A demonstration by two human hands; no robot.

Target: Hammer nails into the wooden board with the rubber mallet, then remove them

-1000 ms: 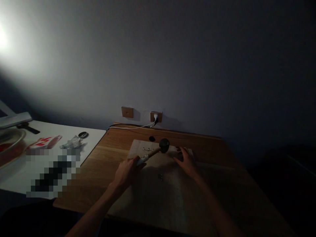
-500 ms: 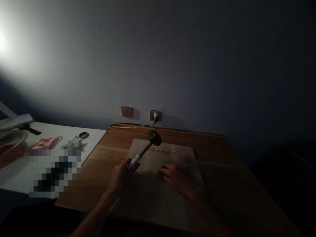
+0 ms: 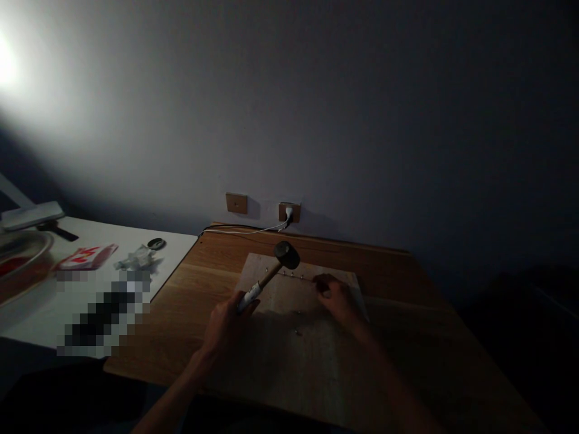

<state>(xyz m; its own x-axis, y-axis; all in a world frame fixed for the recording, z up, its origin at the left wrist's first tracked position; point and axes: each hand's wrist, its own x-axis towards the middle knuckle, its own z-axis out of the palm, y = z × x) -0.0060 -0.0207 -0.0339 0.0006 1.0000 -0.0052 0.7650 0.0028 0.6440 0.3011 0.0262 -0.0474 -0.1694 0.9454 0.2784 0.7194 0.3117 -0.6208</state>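
Left hand (image 3: 225, 325): closed around mallet (image 3: 266, 276) handle, head raised over board (image 3: 256, 271), clear for swinging.
Right hand (image 3: 339, 300): fingers curled beside row of metal studs (image 3: 292, 275); anything pinched hidden, so grip untold.

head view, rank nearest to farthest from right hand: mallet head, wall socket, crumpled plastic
From the right hand:
1. mallet head, to its left, over the board
2. wall socket, on the wall beyond the desk
3. crumpled plastic, far left on the white table
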